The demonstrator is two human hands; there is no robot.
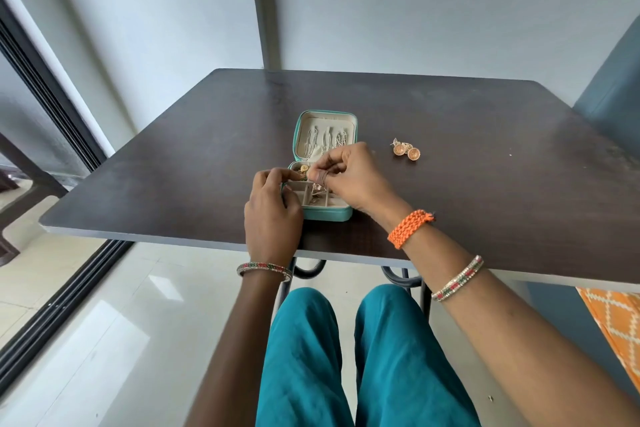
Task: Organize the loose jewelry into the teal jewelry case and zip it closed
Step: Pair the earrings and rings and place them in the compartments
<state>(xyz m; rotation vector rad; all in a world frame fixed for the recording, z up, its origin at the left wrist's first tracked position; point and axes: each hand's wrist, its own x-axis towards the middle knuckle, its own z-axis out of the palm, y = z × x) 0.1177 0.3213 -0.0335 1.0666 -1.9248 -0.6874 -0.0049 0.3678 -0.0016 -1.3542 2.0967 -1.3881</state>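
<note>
Both hands (pixel 273 208) over open teal case (pixel 325 215)

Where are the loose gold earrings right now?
In the head view the gold earrings lie on the dark table, right of the open teal case, beyond the right hand.

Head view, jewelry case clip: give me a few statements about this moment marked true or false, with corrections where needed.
1. The teal jewelry case lies open on the dark table. True.
2. Chains hang inside the case lid. True.
3. A pair of gold dome earrings sits inside the case. False: they lie loose on the table, to the right of the case and apart from it.
4. The left hand rests flat on the table away from the case. False: it is at the case's left edge, fingertips pinching something small over the compartments.
5. The right hand has its fingers curled over the case's tray. True.
6. The case is zipped closed. False: the lid stands up.
</note>
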